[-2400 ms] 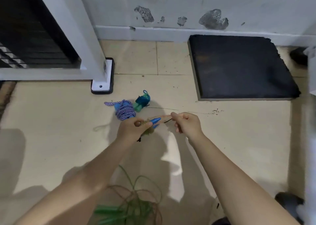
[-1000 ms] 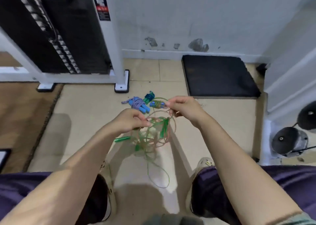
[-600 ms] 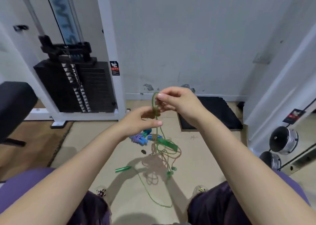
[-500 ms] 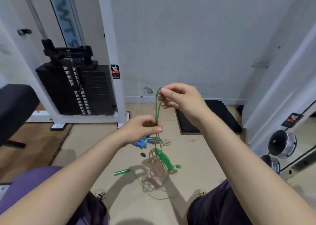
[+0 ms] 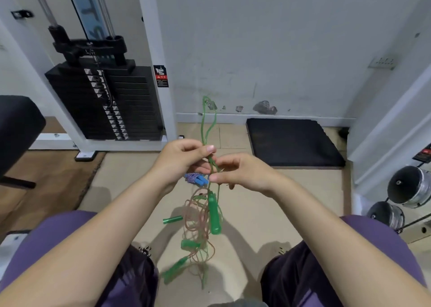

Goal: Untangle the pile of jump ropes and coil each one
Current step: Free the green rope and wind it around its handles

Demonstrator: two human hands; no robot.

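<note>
Hands: left (image 5: 179, 160) pinches green rope (image 5: 205, 120) | right (image 5: 242, 174) pinches it just below | tangle (image 5: 200, 225) hanging

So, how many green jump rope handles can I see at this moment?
4. One large handle hangs just below the hands. One sits left of the tangle. One is inside the loops. One is lowest, at the bottom left. The tangle may hide more.

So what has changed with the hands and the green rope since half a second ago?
The right hand came down from the top of the green rope and now pinches it below the left hand; the loop stands free above both. The left hand still pinches the rope, the tangle still hangs, and the blue rope stays on the floor.
</note>
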